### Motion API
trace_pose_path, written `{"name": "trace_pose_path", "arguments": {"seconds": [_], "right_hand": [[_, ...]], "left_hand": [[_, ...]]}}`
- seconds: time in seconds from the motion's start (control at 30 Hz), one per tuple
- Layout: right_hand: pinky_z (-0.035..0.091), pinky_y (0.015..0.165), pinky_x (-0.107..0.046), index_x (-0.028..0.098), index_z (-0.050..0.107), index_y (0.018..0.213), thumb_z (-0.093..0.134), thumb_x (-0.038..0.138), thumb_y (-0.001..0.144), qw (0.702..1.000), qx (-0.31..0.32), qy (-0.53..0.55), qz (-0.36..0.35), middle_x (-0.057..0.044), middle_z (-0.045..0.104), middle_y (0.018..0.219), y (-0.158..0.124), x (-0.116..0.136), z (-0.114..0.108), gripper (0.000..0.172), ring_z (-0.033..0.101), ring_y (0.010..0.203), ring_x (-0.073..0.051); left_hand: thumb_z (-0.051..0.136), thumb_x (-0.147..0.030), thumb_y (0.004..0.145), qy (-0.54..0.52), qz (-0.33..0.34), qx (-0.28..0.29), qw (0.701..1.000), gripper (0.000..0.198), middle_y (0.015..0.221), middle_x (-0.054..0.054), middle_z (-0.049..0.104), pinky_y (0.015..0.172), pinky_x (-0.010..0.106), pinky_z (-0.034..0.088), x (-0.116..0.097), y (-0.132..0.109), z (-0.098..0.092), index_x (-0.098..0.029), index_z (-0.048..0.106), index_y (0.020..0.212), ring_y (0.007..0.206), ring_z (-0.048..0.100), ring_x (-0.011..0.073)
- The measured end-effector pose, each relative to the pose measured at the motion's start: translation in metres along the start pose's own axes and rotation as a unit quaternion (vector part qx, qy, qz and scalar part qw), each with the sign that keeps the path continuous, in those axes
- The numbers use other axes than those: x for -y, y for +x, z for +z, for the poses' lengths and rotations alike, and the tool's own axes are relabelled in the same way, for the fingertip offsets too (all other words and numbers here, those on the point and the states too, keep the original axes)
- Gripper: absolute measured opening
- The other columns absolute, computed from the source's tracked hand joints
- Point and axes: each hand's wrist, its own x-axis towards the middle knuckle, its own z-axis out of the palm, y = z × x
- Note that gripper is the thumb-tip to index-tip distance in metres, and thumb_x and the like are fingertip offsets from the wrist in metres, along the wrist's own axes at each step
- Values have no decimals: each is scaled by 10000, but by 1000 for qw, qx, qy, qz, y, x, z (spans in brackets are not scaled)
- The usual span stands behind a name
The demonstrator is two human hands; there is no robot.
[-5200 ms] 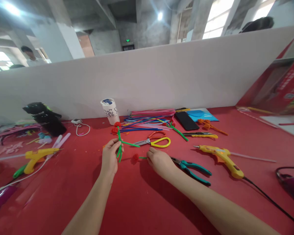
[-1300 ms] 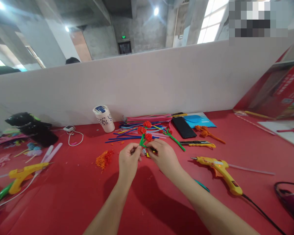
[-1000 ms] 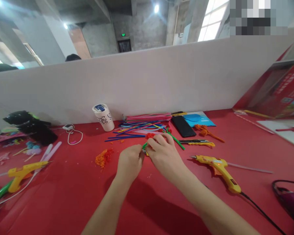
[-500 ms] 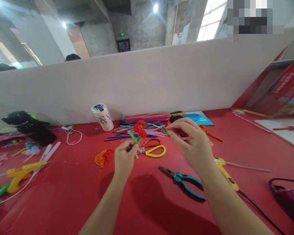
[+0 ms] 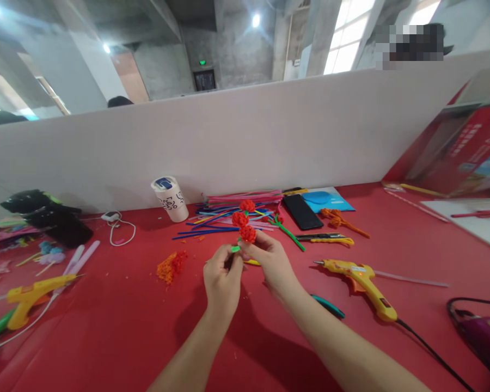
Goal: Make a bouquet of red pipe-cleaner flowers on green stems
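Note:
Above the red table, my left hand (image 5: 224, 277) is closed around the base of a flower sprig with red fuzzy pipe-cleaner blooms (image 5: 240, 219), held roughly upright. A short green strip (image 5: 235, 249) sticks out above the left fingertips. My right hand (image 5: 274, 264) pinches the sprig just beside its lowest red bloom; the fingertips are partly hidden behind it. Behind both hands, scissors with yellow handles (image 5: 252, 262) are mostly covered. Under the right forearm, only a teal handle of the pliers (image 5: 329, 306) shows.
Pipe cleaners (image 5: 245, 199) lie along the white partition (image 5: 237, 136), near a cup (image 5: 170, 200) and a phone (image 5: 302, 212). Orange-red fuzz clippings (image 5: 170, 268) lie to the left. Yellow glue guns rest at right (image 5: 363, 280) and left (image 5: 36, 294), with cords trailing.
My right hand has come left and down from above the phone to the red flowers, uncovering the phone and right glue gun. My left hand has shifted slightly right; the scissors and pliers are now more covered.

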Motion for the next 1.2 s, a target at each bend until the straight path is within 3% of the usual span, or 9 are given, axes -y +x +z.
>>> {"name": "trace_pose_path", "arguments": {"seconds": [0.13, 0.33, 0.47, 0.6, 0.67, 0.9, 1.03, 1.2], "right_hand": [[386, 495, -227, 178, 592, 604, 709, 250, 609, 999, -39, 1, -27, 27, 495, 639, -3, 0, 3, 137, 441, 558, -101], [350, 372, -214, 172, 552, 598, 658, 263, 681, 986, 39, 147, 75, 67, 425, 416, -5, -3, 5, 163, 377, 360, -74], [356, 357, -191, 165, 556, 604, 691, 235, 645, 983, 31, 159, 87, 73, 443, 417, -2, -2, 2, 157, 394, 363, -66], [407, 386, -230, 160, 587, 650, 671, 262, 674, 985, 86, 122, 80, 52, 499, 417, 2, -2, -3, 134, 455, 355, -97], [397, 380, -233, 166, 593, 669, 668, 263, 673, 987, 84, 121, 63, 49, 513, 442, 3, -3, -4, 123, 450, 355, -98], [369, 471, -217, 184, 591, 596, 730, 227, 570, 996, -25, 81, 18, 50, 487, 541, -1, -3, 2, 148, 416, 491, -86], [386, 550, -245, 199, 603, 589, 708, 200, 596, 997, -15, 73, -11, 50, 499, 552, -2, -5, 1, 105, 435, 526, -101], [399, 567, -251, 199, 603, 573, 693, 198, 641, 996, 11, 79, -28, 40, 492, 557, -4, -5, 1, 113, 461, 547, -110]], "left_hand": [[552, -284, 773, -73, -50, -1, 996, 130, 537, -30, 577, 484, 193, 406, -4, 0, 1, -174, 601, 723, 475, 524, 95], [613, -262, 706, -250, -136, 22, 959, 114, 511, -25, 595, 471, 205, 418, -8, 2, 5, -157, 580, 677, 439, 529, 90], [643, -245, 676, -276, -145, 30, 950, 107, 505, -28, 595, 462, 193, 408, -6, 4, 6, -147, 599, 685, 435, 521, 79], [648, -239, 673, -271, -149, 47, 950, 115, 482, -32, 574, 427, 176, 375, -3, 6, 5, -141, 603, 711, 421, 495, 71], [644, -254, 682, -254, -144, 53, 955, 129, 493, -30, 576, 431, 180, 376, -4, 7, 4, -143, 594, 725, 433, 503, 78], [612, -229, 697, -66, -44, 40, 996, 90, 637, -4, 643, 536, 203, 432, -16, 5, -3, -164, 631, 756, 586, 587, 125], [586, -259, 736, 31, -2, 32, 999, 121, 657, 1, 658, 538, 210, 434, -16, 3, -7, -188, 642, 816, 555, 575, 126], [582, -246, 731, 132, 75, -4, 988, 115, 709, 38, 684, 676, 258, 453, -11, 1, -10, -199, 667, 793, 668, 619, 171]]}}
